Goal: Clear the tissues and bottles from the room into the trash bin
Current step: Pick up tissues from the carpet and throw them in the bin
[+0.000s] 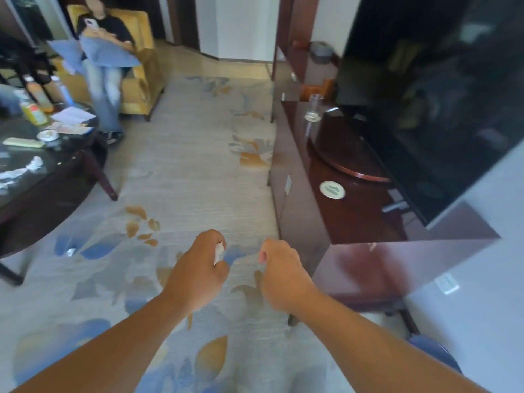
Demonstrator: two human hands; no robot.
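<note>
My left hand is curled round a small white tissue, held above the patterned carpet in the lower middle. My right hand hangs beside it with its fingers curled and nothing visible in it. On the dark round table at the left lie crumpled white tissues and stand bottles, one with an orange drink, one yellow-labelled and a clear one. A grey trash bin stands far back on the right by the wall.
A dark wooden TV cabinet with a glass, a white coaster and a large black TV runs along the right. A person sits in a yellow armchair at the back left. Carpet stretches between table and cabinet.
</note>
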